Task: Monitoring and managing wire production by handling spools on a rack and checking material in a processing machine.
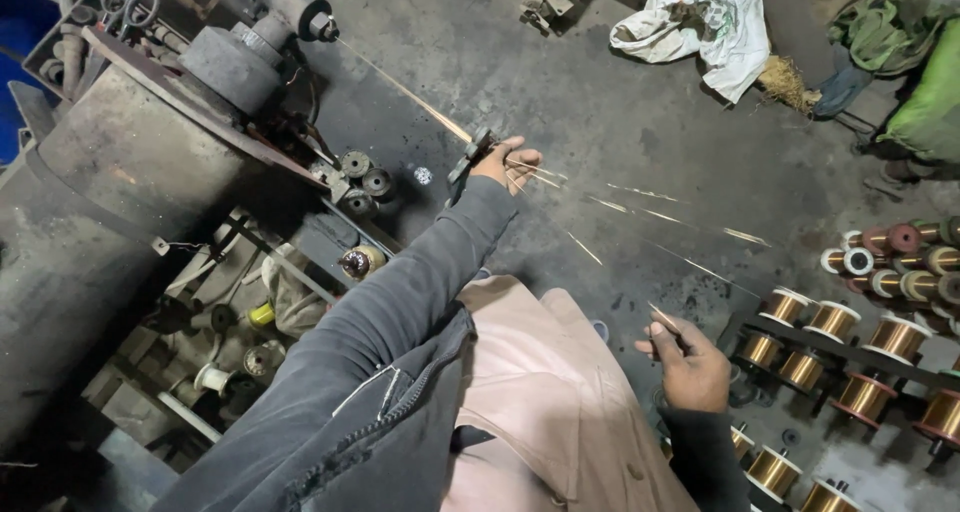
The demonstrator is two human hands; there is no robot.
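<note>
Copper wires (640, 212) stretch between both hands.

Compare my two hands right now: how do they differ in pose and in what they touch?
The left hand is stretched far out, arm extended, at a small dark wheel; the right hand stays close to the body, near the copper wire spools. The left hand's fingers are spread along the wire strands; the right hand's pinch them. Both touch the same strands.

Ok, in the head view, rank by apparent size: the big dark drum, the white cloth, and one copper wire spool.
1. big dark drum
2. white cloth
3. copper wire spool
The drum lies nearer the camera, so its lead may be overstated.
</note>
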